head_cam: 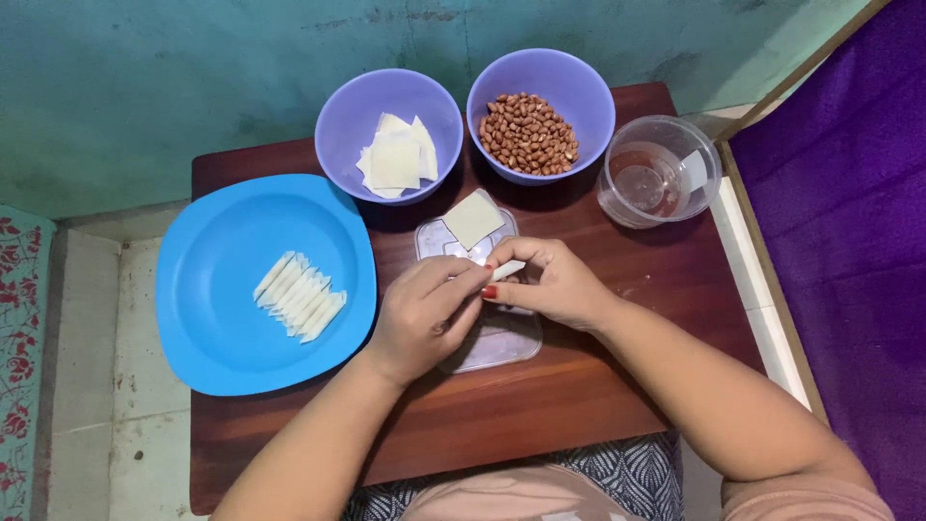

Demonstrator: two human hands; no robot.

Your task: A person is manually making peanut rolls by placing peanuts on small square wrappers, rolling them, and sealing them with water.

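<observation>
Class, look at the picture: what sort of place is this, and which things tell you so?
Probably a home food-preparation spot: a small wooden table, a bowl of peanuts and a blue plate with rolled wrappers.

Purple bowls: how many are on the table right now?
2. One purple bowl holding white wrapper squares sits behind the blue plate; the other, to its right, holds peanuts.
</observation>
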